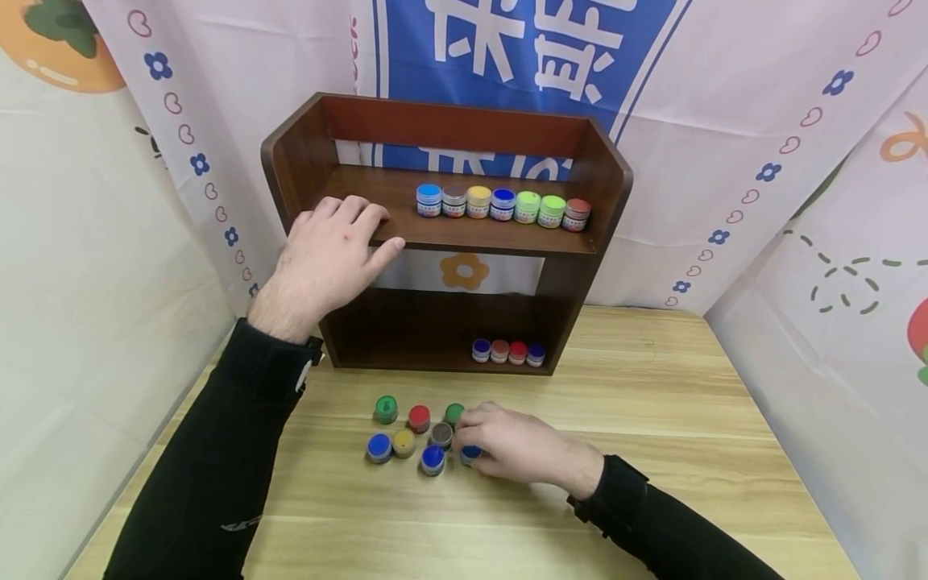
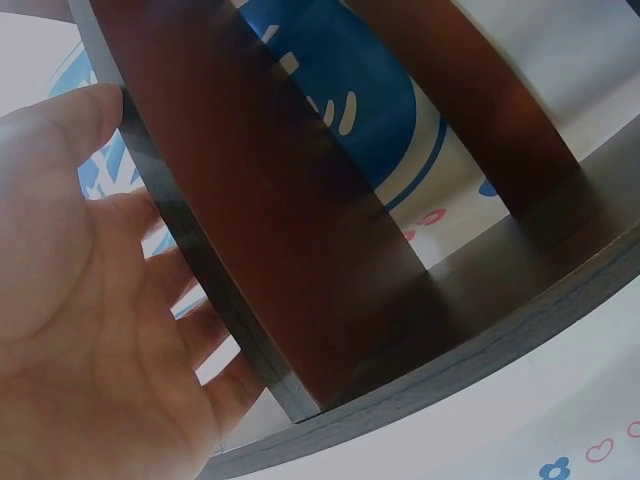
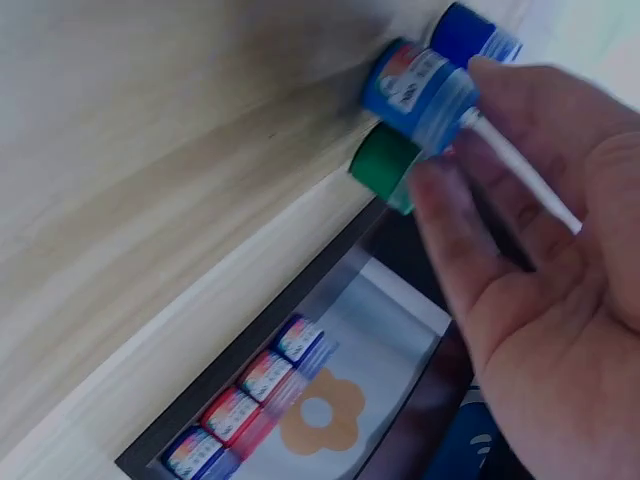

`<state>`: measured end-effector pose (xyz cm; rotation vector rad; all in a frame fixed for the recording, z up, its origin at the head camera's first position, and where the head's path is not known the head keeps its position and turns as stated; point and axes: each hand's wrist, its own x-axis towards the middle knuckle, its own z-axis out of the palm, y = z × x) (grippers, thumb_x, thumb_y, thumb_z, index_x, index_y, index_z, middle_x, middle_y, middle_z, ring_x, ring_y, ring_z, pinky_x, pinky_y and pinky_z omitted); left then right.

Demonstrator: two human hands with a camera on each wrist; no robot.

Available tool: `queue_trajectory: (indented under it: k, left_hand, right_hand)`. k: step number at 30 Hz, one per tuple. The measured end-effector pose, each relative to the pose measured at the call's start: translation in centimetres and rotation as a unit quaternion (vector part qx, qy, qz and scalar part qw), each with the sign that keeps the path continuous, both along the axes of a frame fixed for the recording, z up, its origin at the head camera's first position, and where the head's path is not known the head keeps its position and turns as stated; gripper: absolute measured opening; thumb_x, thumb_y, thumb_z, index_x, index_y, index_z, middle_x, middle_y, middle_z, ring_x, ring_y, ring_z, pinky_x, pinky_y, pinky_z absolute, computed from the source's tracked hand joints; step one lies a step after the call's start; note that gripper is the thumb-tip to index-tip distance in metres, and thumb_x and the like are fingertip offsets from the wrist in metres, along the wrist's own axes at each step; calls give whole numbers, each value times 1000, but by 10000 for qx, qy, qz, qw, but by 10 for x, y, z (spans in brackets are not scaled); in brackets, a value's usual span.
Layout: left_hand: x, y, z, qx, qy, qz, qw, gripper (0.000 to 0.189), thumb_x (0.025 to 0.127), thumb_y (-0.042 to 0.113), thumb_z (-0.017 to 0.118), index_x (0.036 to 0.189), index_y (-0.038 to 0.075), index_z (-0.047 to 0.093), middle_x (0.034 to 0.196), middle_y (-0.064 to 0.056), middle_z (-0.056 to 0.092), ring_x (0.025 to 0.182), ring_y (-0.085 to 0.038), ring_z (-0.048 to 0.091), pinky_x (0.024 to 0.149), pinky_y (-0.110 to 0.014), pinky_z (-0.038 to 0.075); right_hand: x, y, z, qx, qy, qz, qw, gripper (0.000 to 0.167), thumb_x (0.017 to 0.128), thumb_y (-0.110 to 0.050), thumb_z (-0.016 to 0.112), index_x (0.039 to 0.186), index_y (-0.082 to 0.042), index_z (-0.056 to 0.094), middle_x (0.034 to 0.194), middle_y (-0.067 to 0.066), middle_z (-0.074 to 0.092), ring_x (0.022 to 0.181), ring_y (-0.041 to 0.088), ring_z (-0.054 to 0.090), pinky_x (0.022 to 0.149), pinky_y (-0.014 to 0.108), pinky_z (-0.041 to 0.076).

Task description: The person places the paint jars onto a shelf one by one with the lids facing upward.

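Note:
My left hand [image 1: 326,254] rests at the left end of the upper board of a dark brown wooden shelf [image 1: 442,278]. In the left wrist view its thumb and fingers [image 2: 95,125] touch the board's edge, holding no jar. Down on the table, my right hand [image 1: 518,447] pinches a small blue paint jar [image 3: 415,95] between thumb and fingers. The hand partly hides that jar in the head view. Close by stand a green-lidded jar [image 1: 453,413], a dark brown-lidded jar [image 1: 441,435] and a blue-lidded jar [image 1: 432,460].
More jars, including a red-lidded jar [image 1: 419,418] and a yellow-lidded jar [image 1: 403,442], stand on the wooden table [image 1: 652,483]. A row of several jars [image 1: 503,205] lines the upper board. Several others [image 1: 499,351] stand at the lower right. Printed cloth [image 1: 725,145] hangs behind.

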<state>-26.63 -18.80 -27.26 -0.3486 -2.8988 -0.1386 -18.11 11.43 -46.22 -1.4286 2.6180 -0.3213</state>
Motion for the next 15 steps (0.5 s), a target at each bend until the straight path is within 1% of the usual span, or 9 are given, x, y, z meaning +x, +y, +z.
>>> queue_trajectory:
  k: [3, 6, 12, 15]
  left_hand:
    - [0, 0, 0, -16, -7, -5, 10000, 70, 123, 59, 49, 174, 11, 50, 182, -23, 49, 166, -51, 44, 142, -73, 38]
    - [0, 0, 0, -23, -3, -7, 10000, 70, 123, 59, 48, 174, 11, 50, 182, -22, 49, 166, -51, 44, 142, -73, 38]
    - [0, 0, 0, -28, 4, 8, 10000, 71, 123, 60, 48, 175, 11, 49, 182, -22, 48, 166, -51, 44, 143, -74, 37]
    - [0, 0, 0, -34, -7, 14, 10000, 71, 123, 59, 48, 175, 11, 49, 182, -22, 48, 166, -51, 44, 143, -74, 37]
  right_hand:
    - [-2, 3, -1, -32, 98, 283, 9995, 24, 104, -8, 89, 127, -17, 88, 132, -2, 83, 123, 15, 76, 112, 27, 66]
    - [-4, 3, -1, -18, 93, 335, 9994, 24, 105, -9, 89, 128, -16, 88, 133, -1, 83, 124, 15, 77, 112, 27, 66]
    - [-9, 3, 9, -38, -216, 63, 9997, 23, 108, -15, 87, 132, -15, 88, 131, -1, 82, 123, 13, 79, 107, 23, 67]
    - [-12, 4, 15, -180, -383, -50, 9991, 21, 109, -13, 86, 130, -13, 88, 129, 1, 82, 119, 12, 79, 103, 23, 69]
